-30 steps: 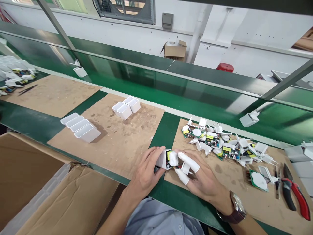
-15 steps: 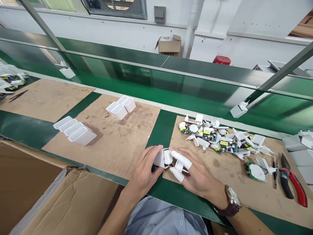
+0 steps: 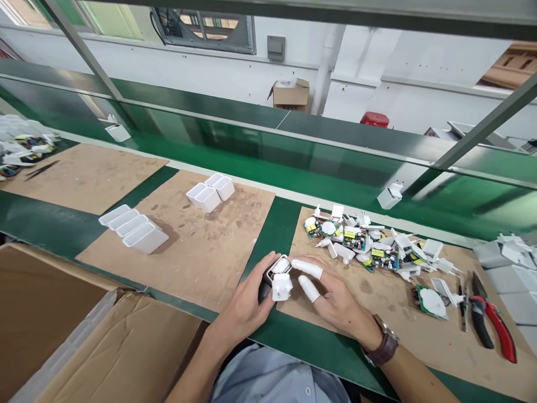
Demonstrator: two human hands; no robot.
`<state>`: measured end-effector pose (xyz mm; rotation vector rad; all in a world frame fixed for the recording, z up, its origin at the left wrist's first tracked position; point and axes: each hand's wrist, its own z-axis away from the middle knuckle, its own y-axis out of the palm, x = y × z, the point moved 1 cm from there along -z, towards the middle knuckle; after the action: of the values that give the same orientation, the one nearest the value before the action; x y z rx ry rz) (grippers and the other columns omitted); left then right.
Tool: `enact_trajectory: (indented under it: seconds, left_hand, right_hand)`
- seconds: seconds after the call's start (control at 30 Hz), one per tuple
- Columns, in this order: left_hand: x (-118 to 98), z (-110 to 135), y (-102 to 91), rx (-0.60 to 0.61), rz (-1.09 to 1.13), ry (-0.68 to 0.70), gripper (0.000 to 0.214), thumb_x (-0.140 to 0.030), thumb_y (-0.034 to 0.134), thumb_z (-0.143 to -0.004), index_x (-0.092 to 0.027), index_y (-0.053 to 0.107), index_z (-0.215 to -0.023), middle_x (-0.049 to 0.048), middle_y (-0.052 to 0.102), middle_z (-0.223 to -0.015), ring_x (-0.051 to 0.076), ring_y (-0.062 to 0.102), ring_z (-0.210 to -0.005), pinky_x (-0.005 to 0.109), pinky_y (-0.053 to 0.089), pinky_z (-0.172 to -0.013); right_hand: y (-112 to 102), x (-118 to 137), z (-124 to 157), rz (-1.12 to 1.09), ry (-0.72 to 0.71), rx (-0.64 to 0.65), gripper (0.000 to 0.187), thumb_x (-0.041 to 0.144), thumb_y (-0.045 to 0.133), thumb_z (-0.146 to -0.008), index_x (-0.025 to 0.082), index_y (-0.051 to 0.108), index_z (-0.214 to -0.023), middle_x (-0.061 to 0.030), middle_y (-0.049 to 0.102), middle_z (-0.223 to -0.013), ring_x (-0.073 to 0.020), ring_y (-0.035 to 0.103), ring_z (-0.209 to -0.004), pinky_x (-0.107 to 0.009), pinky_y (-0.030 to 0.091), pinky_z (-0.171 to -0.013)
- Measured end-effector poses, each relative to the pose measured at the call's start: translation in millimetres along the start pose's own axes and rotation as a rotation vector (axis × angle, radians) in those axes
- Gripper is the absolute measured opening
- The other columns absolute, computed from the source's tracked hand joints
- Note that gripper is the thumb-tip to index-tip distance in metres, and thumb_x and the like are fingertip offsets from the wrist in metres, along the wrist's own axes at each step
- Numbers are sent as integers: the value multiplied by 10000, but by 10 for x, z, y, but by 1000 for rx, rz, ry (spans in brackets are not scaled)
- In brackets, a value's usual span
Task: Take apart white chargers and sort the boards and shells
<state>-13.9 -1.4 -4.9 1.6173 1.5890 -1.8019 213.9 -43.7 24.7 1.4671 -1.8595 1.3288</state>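
My left hand [image 3: 247,299] is wrapped round a white charger housing [image 3: 271,272], its open end facing up and to the right. Inside sits a circuit board with a white pad on it, only partly showing. A white plug cap [image 3: 281,287] with pins hangs out over the housing's near edge. Just to the right, my right hand [image 3: 338,299] holds nothing. Its thumb and forefinger, both in white finger cots [image 3: 309,288], are spread apart close to the housing.
Empty white housings [image 3: 145,236] stand in two groups on the left cardboard sheet [image 3: 184,246]. To the right lie a heap of circuit boards with plug caps [image 3: 377,246], a single board [image 3: 432,302], tweezers [image 3: 462,305] and red-black cutters [image 3: 493,319]. A carton [image 3: 138,347] stands near left.
My right fingers have let go of the plug cap and opened. The cap has tipped down in front of the housing. White adapters on the green belt have shifted left.
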Motion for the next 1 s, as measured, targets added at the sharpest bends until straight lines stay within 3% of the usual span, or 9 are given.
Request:
enact_trajectory:
  seconds: [0.13, 0.3, 0.43, 0.57, 0.7, 0.87, 1.0]
  left_hand:
    - [14, 10, 0, -118, 195, -12, 634, -263, 573, -1043, -293, 323, -1624, 128, 609, -1508, 274, 606, -1392, 503, 487, -1201]
    - [-47, 42, -58, -175, 434, -221, 699, -416, 597, -1051, -311, 257, -1654, 127, 591, -1540, 273, 590, -1410, 500, 466, -1207]
    - [-65, 64, -77, -164, 442, -222, 793, -458, 603, -1045, -327, 157, -1688, 122, 551, -1592, 282, 494, -1505, 534, 331, -1292]
    - [-13, 70, -47, -187, 430, -159, 892, -447, 620, -1038, -372, 22, -1697, 107, 410, -1694, 286, 382, -1578, 541, 296, -1307]
    - [45, 82, -30, -234, 468, -140, 1054, -456, 725, -971, -382, -41, -1692, 125, 326, -1733, 312, 338, -1597, 550, 325, -1293]
    - [26, 97, -56, -271, 505, -83, 1163, -516, 804, -889, -361, -20, -1696, 167, 380, -1700, 339, 369, -1580, 586, 351, -1279]
    - [-11, 93, -64, -355, 417, -109, 966, -391, 782, -934, -337, 171, -1680, 147, 624, -1489, 308, 567, -1438, 509, 496, -1189]
  right_hand:
    - [79, -12, -43, 118, -106, 68, 486, 84, 527, -1036, 293, 550, -1474, -105, 632, -1360, -232, 602, -1267, -453, 547, -1082]
    - [170, -73, -175, 364, -243, 146, 453, 158, 616, -1020, 269, 575, -1457, -135, 628, -1235, -270, 625, -1130, -473, 610, -940]
    - [276, -196, -274, 290, -340, 175, 429, 163, 632, -1007, 287, 593, -1415, -148, 593, -1349, -278, 623, -1213, -469, 622, -963]
    - [349, -317, -287, 188, -333, 221, 452, 110, 579, -1012, 284, 573, -1429, -142, 601, -1391, -250, 644, -1250, -432, 618, -1009]
    - [327, -300, -320, 161, -338, 164, 479, 90, 582, -1006, 296, 575, -1439, -133, 629, -1351, -243, 669, -1204, -421, 631, -976]
    - [292, -190, -374, 100, -318, 71, 559, 64, 602, -981, 348, 549, -1459, -116, 621, -1353, -249, 672, -1165, -430, 637, -922]
    - [356, -241, -298, 166, -192, 244, 543, 52, 554, -966, 302, 540, -1447, -136, 615, -1346, -269, 668, -1158, -441, 640, -913]
